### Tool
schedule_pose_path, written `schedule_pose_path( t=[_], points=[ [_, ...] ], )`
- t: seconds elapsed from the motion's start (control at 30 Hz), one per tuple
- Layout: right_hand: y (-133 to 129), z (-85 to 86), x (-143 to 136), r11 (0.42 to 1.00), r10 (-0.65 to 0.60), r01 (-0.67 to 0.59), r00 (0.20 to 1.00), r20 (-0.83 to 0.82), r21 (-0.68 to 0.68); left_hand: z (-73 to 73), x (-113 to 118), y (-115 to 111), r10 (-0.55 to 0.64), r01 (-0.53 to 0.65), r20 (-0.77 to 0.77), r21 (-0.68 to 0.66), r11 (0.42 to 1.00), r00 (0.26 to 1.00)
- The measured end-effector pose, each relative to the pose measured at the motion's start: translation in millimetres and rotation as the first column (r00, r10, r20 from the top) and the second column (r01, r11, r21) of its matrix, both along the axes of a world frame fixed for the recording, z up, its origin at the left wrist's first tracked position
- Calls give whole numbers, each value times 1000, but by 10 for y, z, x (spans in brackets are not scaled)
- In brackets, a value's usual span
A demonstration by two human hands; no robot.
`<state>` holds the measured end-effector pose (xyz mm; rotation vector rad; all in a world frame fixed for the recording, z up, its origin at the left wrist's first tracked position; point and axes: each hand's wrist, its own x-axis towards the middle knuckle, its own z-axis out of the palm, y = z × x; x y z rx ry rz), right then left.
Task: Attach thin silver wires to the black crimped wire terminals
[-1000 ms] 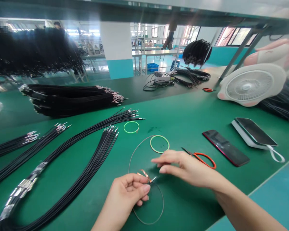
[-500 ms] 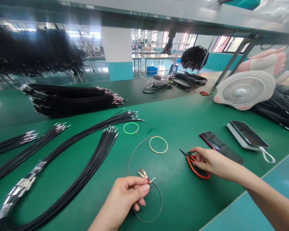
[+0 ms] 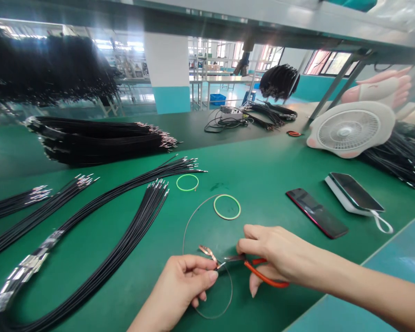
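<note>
At 6 o'clock on table (image 3: 256, 175), L hand (image 3: 181, 286) fingers pinch wire end (image 3: 222, 265), R hand (image 3: 280, 253) fingers clamped on red-handled scissors (image 3: 269, 279); appx. trim stage, steady alignment req'd next.

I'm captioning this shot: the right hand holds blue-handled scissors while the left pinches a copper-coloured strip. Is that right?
Blue is wrong: the head view shows orange-handled scissors in the right hand, while the left hand pinches a copper-coloured strip.

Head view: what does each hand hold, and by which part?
Right hand: scissors, by the orange handles. Left hand: copper strip, pinched at its near end.
</note>
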<state>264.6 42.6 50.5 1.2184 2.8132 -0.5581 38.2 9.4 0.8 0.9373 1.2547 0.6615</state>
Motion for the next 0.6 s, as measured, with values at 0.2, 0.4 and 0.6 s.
schedule_pose_path(
  t=[0.2, 0.4, 0.6],
  points=[
    [72, -118, -23, 975, 134, -142, 989, 59, 170, 25, 2, -2, -26, 25, -21, -13, 1000, 999],
    [80, -156, -55, 965, 186, -193, 981, 58, 179, 23, -18, -13, -60, 60, -16, -3, 998, 998],
    [95, -118, -78, 948, 229, -237, 971, 61, 211, 12, -28, 18, -82, 82, -16, -27, 996, 996]
  ],
)
